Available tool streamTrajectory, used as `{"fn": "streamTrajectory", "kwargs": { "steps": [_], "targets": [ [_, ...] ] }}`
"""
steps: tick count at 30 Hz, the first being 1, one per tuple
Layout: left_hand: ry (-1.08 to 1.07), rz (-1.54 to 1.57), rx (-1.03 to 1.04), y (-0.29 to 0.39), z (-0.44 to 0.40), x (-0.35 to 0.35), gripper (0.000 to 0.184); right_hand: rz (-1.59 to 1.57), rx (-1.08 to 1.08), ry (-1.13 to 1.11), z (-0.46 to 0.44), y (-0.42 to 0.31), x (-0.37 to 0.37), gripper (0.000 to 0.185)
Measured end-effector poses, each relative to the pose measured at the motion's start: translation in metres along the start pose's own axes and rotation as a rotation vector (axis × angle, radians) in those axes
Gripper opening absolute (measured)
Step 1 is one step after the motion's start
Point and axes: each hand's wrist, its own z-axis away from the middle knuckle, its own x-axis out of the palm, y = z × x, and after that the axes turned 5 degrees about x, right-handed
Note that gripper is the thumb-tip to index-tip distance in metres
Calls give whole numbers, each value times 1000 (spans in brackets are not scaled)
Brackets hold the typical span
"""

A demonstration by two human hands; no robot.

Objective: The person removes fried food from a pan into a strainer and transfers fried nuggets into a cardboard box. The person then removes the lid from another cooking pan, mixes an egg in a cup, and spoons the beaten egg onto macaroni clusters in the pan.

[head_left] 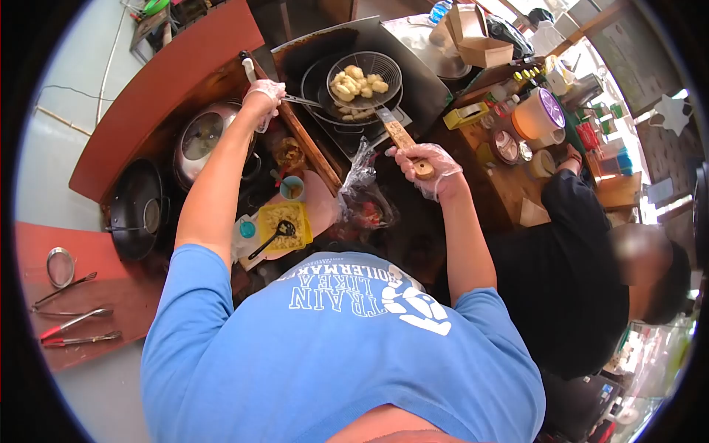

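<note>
My right hand (pixel 428 168), in a clear plastic glove, is closed round the wooden handle (pixel 401 137) of a wire skimmer (pixel 392 71). Pale golden fried pieces (pixel 356 83) lie in its mesh basket, above the black wok (pixel 316 83). More pieces show in the wok below the skimmer. My left hand (pixel 264 102), also gloved, is closed on a thin metal handle (pixel 301 101) that runs to the wok; whether it belongs to a utensil or the wok, I cannot tell. A white handle (pixel 249 69) sticks up just beyond my left fingers.
Below my left arm is a lidded pot (pixel 203 140); a dark pan (pixel 136 210) stands farther left. A yellow container (pixel 284 221) holds chopped food and a black slotted spoon (pixel 277 238). A clear plastic bag (pixel 362 184) lies between my arms. A person in black (pixel 561 273) is at right.
</note>
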Motion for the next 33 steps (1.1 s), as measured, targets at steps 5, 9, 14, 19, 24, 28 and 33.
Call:
{"fn": "streamTrajectory", "kwargs": {
  "steps": [5, 9, 14, 19, 24, 28, 33],
  "targets": [
    [6, 929, -495, 12, 37, 42, 12, -13, -40, -67, 23, -12, 18, 31],
    [108, 1217, -554, 15, 40, 85, 17, -37, -18, -51, 42, -18, 32, 30],
    [274, 1347, -594, 33, 30, 121, 22, 39, -33, -31, 62, -16, 39, 31],
    [371, 1347, -535, 38, 21, 133, 20, 73, -9, 30, 68, -7, 36, 33],
    [337, 1364, -393, 15, 15, 125, 21, 49, -25, 44, 69, 0, 34, 35],
    [378, 1384, -364, 11, 12, 108, 31, 49, -40, 47, 70, 0, 33, 34],
    [389, 1321, -344, 23, 26, 80, 21, 36, -54, 69, 63, 0, 32, 31]
  ]
}}
